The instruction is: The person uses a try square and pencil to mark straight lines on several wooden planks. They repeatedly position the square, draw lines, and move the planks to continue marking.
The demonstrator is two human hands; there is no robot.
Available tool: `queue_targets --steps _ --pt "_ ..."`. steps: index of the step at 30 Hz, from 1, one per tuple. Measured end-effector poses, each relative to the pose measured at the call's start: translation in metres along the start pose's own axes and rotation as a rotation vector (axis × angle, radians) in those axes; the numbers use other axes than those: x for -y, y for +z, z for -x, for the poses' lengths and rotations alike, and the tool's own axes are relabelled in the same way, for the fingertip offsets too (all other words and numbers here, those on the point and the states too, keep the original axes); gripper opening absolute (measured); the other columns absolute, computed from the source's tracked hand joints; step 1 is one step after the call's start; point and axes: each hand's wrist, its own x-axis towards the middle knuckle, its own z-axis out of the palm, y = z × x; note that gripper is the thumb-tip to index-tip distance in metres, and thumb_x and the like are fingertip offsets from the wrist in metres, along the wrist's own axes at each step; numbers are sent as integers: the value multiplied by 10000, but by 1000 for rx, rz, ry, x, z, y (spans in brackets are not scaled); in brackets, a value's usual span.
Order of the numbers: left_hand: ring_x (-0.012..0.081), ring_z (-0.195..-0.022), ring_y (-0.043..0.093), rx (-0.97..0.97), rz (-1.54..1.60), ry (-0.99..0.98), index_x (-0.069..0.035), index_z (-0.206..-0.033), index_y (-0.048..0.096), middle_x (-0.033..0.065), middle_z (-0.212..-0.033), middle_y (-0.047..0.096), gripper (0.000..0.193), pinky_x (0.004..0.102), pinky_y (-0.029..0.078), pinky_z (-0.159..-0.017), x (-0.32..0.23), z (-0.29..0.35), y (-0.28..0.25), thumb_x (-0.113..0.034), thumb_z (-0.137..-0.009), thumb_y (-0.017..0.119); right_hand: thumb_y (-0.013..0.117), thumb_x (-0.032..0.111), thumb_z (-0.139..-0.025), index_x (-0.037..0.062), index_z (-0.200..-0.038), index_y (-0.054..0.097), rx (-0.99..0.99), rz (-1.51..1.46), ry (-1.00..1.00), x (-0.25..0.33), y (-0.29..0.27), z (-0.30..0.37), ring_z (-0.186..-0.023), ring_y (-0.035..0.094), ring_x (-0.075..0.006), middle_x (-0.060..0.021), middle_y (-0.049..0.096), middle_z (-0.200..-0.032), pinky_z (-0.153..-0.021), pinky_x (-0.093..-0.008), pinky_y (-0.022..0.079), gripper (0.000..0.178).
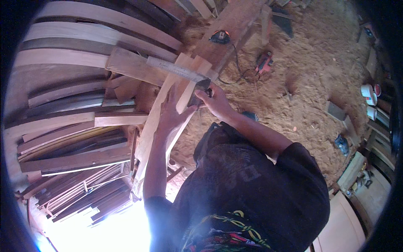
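A square with a metal ruler blade [174, 69] and a dark head lies across a long pale wooden board [157, 107]. My right hand [216, 101] is closed on the head of this square at the board's right edge, thumb and fingers bent round it. On the board's face, just below the blade, my left hand [171, 112] lies with fingers stretched out and thumb spread toward the right edge. The board slants from the upper middle down to the lower left. Under the blade's far end is a shorter, browner board [134, 65].
Stacked planks [63, 59] fill the left side. A thick timber beam [235, 21] carries a black tape measure [220, 37]. On the sawdust-covered floor [302, 84] lies a red corded power tool [264, 63]. White tubs [368, 94] and a blue tool [341, 145] are at right.
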Motion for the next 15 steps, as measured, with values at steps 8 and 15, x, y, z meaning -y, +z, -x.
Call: queue_targets --steps 8,15 --pt "408 -1520 355 67 -84 70 -201 -1656 278 200 -1643 371 1013 572 318 -1208 0 -12 1 -462 -834 810 679 205 -1041 15 -1235 643 31 -15 5 -26 36 -3 -851 674 -131 -48 684 -1047 -718 -306 585 274" --pt "409 -1486 410 38 -104 99 -216 -1612 385 214 -1586 450 859 532 360 -1199 4 -20 4 -351 -864 786 672 230 -1049 28 -1256 648 -55 21 -47 -23 42 -5 -852 642 -106 -25 681 -1012 -714 -289 555 291"
